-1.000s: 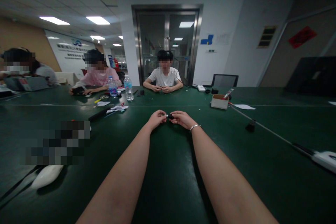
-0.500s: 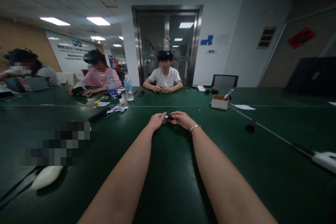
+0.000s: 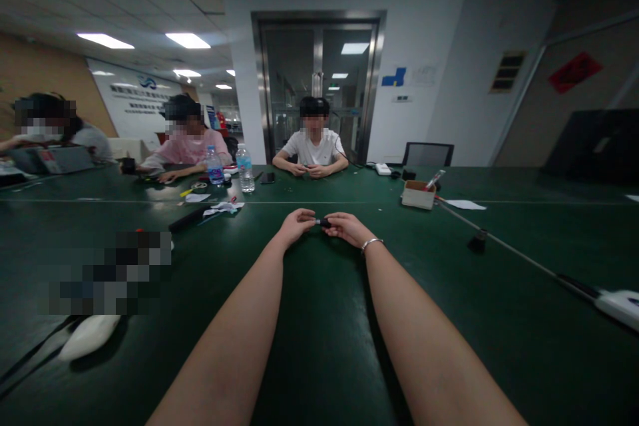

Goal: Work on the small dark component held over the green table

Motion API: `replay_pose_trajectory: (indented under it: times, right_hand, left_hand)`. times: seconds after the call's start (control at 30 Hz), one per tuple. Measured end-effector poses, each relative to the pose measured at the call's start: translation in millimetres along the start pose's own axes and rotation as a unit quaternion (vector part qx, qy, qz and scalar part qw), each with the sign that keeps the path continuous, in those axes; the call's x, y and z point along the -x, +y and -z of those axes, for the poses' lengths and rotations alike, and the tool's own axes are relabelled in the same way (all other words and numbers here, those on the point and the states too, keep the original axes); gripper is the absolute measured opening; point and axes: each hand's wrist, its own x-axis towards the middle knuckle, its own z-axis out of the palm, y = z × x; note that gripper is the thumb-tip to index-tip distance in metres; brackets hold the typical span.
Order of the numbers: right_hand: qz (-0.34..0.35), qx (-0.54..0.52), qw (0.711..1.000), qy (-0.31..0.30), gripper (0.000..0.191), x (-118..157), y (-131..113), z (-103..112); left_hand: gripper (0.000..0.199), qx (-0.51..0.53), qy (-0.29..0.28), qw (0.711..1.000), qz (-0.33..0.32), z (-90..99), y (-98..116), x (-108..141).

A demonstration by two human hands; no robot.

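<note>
Between my two hands is a small black cylinder point(image 3: 325, 222) with a shiny silver end on its left; its exact kind is too small to make out. My right hand point(image 3: 348, 227), with a silver bangle at the wrist, pinches the black part. Thumb and fingertips of my left hand point(image 3: 295, 226) close round the silver end from the other side. Both hands are low over the green table point(image 3: 324, 319), at arm's length, and fingers hide part of the cylinder.
A small box point(image 3: 418, 196) holding a pen-like item stands at right. Water bottles point(image 3: 245, 170), crumpled paper point(image 3: 223, 208) and a white pouch-like thing point(image 3: 90, 336) are on the left. A cable crosses the right side. A person point(image 3: 312, 143) sits opposite; others sit further left.
My left hand has rolled and shifted slightly left, its fingers now arched higher around the silver end. My right hand and the cylinder stay almost in place.
</note>
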Motion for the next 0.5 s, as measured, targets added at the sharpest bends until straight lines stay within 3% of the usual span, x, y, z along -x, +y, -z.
replay_pose_trajectory:
  times: [0.5]
  right_hand:
    - [-0.005, 0.016, 1.0, -0.009, 0.013, -2.7, 2.3, 2.1]
  left_hand:
    - [0.016, 0.004, -0.004, 1.0, 0.012, -4.7, -7.2, -9.4]
